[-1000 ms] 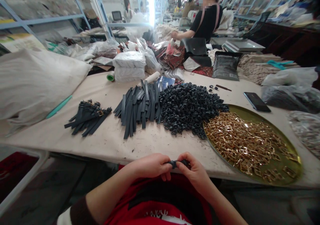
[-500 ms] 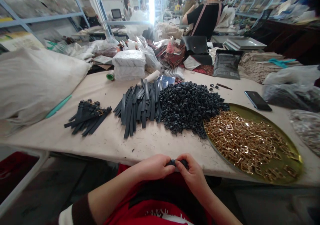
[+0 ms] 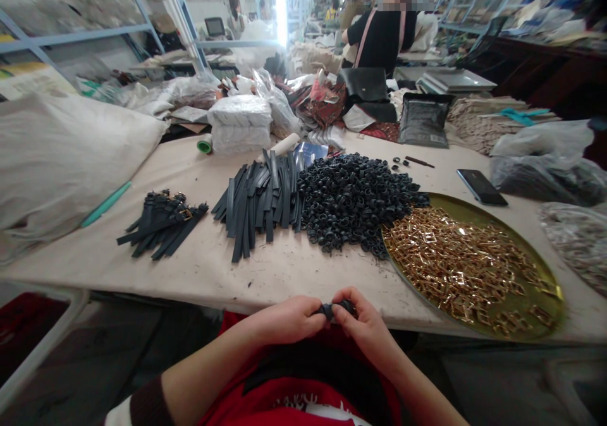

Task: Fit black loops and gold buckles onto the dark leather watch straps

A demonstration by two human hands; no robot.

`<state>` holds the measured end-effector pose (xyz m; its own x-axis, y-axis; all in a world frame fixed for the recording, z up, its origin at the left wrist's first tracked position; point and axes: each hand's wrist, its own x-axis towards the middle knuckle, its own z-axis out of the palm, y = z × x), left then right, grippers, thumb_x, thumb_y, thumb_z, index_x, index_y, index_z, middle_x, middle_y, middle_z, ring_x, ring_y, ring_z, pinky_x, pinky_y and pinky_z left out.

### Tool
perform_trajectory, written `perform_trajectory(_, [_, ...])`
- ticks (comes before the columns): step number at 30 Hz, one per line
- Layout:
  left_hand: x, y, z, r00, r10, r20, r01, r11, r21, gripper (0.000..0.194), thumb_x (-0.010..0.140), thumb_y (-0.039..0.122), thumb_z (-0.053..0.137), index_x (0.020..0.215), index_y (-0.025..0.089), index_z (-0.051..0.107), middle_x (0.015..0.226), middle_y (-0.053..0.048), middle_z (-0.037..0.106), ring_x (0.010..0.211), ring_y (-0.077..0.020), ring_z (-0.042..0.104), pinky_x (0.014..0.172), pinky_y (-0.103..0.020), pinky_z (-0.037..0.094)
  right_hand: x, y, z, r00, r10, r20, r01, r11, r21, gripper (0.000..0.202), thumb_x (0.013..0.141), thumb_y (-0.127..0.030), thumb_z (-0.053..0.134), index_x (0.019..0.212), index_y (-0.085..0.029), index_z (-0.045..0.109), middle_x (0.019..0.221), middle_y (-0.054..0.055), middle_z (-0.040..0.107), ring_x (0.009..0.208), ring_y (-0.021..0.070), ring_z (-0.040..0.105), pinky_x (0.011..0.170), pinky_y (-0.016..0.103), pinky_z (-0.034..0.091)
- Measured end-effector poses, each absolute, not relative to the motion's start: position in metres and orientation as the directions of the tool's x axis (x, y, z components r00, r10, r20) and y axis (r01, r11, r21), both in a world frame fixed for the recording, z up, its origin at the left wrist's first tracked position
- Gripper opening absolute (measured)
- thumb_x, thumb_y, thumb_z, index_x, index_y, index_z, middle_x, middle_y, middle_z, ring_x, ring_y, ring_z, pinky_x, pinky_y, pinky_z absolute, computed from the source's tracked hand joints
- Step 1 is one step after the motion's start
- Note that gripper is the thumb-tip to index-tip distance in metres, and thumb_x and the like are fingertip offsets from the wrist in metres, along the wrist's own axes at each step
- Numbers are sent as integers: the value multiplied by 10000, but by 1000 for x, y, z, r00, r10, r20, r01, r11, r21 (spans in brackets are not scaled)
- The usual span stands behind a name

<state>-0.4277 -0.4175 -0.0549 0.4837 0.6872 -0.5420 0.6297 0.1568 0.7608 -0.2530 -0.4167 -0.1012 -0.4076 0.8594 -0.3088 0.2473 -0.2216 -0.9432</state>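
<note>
Close to the table's front edge, my left hand [image 3: 300, 317] and my right hand [image 3: 361, 315] pinch a short dark strap piece [image 3: 327, 311] between them. Most of that piece is covered by my fingers. Beyond my hands lies a heap of small black loops [image 3: 355, 198], and left of it a pile of flat black strips [image 3: 258, 201]. Several straps with gold buckles [image 3: 164, 224] are bunched farther left. Gold buckles [image 3: 455, 261] fill much of a round golden tray [image 3: 535, 322] on the right.
A phone [image 3: 482, 187] and a thin dark tool [image 3: 420, 162] lie at the right. White wrapped bundles [image 3: 241, 122], plastic bags and a black pouch [image 3: 424, 121] line the back. A large white sack [image 3: 66, 160] is at the left. A person [image 3: 382, 37] stands beyond the table.
The view has shifted slightly, so the table's contents appear a little farther left. Both hands keep hold of the dark piece, with slightly more of it showing between them.
</note>
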Motion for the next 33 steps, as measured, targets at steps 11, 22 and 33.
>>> perform_trajectory(11, [-434, -418, -60, 510, 661, -550, 586, 202, 785, 341, 802, 428, 361, 674, 161, 530, 559, 43, 469, 501, -87, 412, 470, -197, 301, -246, -421, -103, -459, 860, -224, 325, -72, -943, 228, 835, -395, 385, 873, -184, 465, 666, -23, 480, 600, 103, 456, 555, 228, 370])
perform_trajectory(22, [-426, -420, -50, 567, 654, -501, 634, 43, 772, 343, 842, 319, 297, 624, 171, 516, 543, 31, 502, 500, -88, 446, 497, -190, 322, -238, -424, -97, -569, 814, -113, 362, 125, -924, 198, 861, -334, 365, 943, -193, 477, 816, 24, 565, 761, 139, 533, 686, 260, 428])
perform_trajectory(33, [-426, -408, -50, 525, 689, -499, 689, -1, 725, 378, 847, 351, 295, 692, 162, 583, 591, 1, 580, 521, -110, 498, 484, -198, 330, -243, -413, -93, -588, 800, -124, 395, 150, -906, 281, 886, -342, 292, 1098, -204, 415, 827, 23, 590, 739, 138, 555, 676, 270, 422])
